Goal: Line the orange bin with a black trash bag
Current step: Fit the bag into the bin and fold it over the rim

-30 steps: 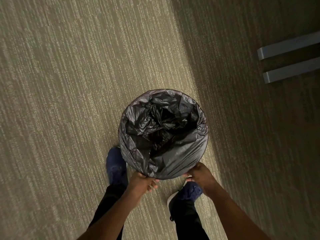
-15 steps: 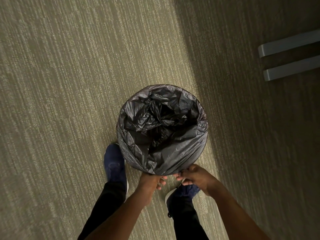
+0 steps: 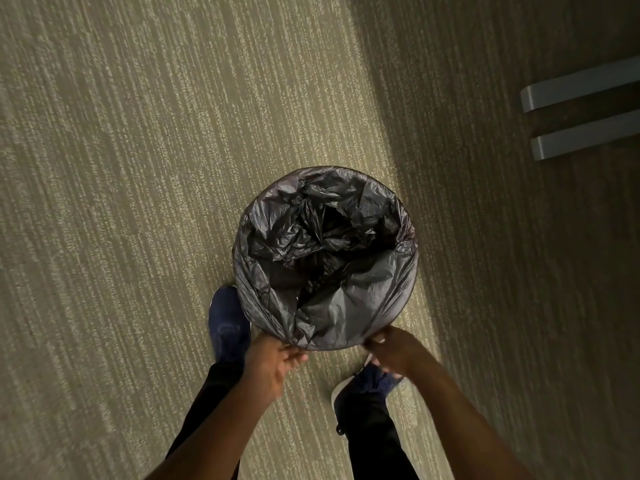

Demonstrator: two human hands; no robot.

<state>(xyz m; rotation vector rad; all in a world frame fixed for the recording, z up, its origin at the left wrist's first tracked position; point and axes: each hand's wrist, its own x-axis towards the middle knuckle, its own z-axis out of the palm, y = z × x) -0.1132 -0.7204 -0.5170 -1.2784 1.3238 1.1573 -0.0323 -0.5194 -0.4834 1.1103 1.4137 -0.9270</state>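
A round bin wrapped in a crinkled black plastic trash bag (image 3: 325, 258) stands on a beige, ribbed carpet (image 3: 138, 168), seen from straight above. The bag's mouth is folded out over the whole rim and hangs down the outside, so none of the bin's own wall shows and its orange colour cannot be confirmed from here. Inside, the plastic sags in loose, glossy folds toward a dark centre, with a smoother sheet lying against the near inner side. The left hand (image 3: 270, 365) meets the bag at the near-left edge of the rim, its fingers curled in and pinching a gathered bunch of the film just below the lip. The right hand (image 3: 391, 348) is at the near-right edge, fingers bent around the rim on the stretched plastic; it appears to be gripping the bag there, though motion blur makes the exact hold hard to read. Both bare forearms reach in from the bottom of the view. Below the hands, two dark blue shoes stand on the carpet under black trouser legs: the left shoe (image 3: 228, 323) just beside the bin's near-left side, the right shoe (image 3: 363, 386) partly hidden beneath the right hand. Two pale grey flat bars (image 3: 585, 109) lie in the shadowed upper right corner, well apart from the bin.
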